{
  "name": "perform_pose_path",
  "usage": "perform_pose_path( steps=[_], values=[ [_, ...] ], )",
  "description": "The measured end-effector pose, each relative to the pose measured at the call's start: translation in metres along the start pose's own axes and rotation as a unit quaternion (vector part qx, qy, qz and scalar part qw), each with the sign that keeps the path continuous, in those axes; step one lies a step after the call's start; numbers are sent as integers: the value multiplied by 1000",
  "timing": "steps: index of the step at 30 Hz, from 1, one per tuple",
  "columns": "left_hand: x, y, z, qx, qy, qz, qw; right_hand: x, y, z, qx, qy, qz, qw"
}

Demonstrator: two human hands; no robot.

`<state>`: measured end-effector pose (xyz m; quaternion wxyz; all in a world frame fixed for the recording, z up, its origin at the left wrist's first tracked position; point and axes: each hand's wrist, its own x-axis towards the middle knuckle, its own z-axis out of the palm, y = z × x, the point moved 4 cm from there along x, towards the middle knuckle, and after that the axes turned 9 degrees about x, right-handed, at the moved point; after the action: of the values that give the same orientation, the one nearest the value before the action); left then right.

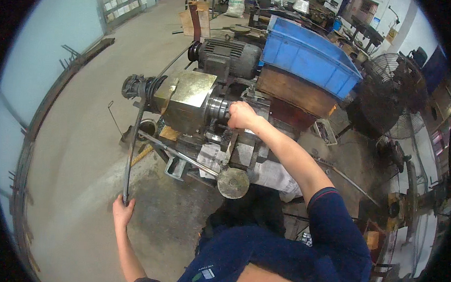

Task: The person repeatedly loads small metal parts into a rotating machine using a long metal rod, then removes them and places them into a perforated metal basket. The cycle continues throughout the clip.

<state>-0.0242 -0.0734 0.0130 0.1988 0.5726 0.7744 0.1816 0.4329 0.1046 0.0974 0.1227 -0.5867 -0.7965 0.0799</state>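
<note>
1. Left hand (122, 210) is closed around the lower end of a long dark lever (132, 152), low at the machine's left
2. Right hand (241, 115) is clamped on the steel chuck (217, 108) beside the brass-coloured housing (186, 96)
3. A blue crate (308, 54) sits behind

A glossy brass-coloured metal housing (187, 97) adjoins a dull grimy steel lever (132, 147), smooth blue plastic crate (308, 57), and rough concrete floor (86, 151).

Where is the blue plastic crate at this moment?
In the head view, the blue plastic crate is at the upper right, resting on a brown wooden box, just right of the grey electric motor.
</note>
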Motion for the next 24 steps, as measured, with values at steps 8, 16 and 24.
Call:
perform_pose_path(
  steps=[8,16,24],
  values=[
    [15,-9,12,109,22,17,994,6,6,0,93,13,65,993],
    [10,14,3,183,43,0,982,13,20,11,149,14,36,988],
    [22,2,8,226,72,16,971,28,4,0,187,18,113,976]
  ],
)
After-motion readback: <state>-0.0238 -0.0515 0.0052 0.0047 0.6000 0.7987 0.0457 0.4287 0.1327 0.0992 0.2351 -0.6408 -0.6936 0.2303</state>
